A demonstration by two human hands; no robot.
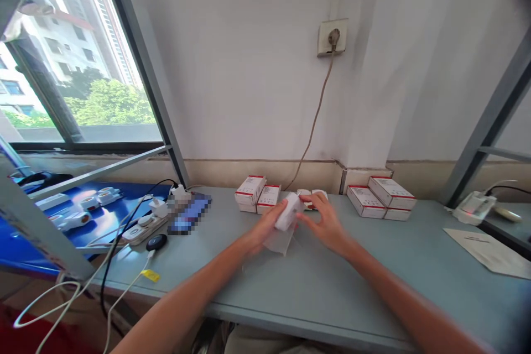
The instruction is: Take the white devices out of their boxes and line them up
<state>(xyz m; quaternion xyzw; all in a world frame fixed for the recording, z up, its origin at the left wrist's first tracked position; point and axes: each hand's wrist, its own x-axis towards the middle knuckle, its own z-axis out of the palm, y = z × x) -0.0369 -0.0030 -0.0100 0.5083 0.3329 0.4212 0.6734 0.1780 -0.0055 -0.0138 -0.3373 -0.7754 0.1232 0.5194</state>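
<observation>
Two bare hands meet over the counter [332,287]. The left hand [265,225] grips a white block [287,212] between thumb and fingers; a translucent bag [280,242] hangs just below it. The right hand [329,225] is spread, thumb and forefinger apart at the block's right side; whether they touch it is unclear. No writing can be read on the block.

Behind it, white items [307,206] are partly hidden by the right hand. Red-edged white boxes stand to the left [250,192] and right [392,193], their print too small to read. Farther left lie a black disc [156,242], a yellow tag [150,275], a power strip [145,229] and a pixelated patch [191,214]. At far right, a paper [489,250] bears illegible print, its end cut off by the frame.
</observation>
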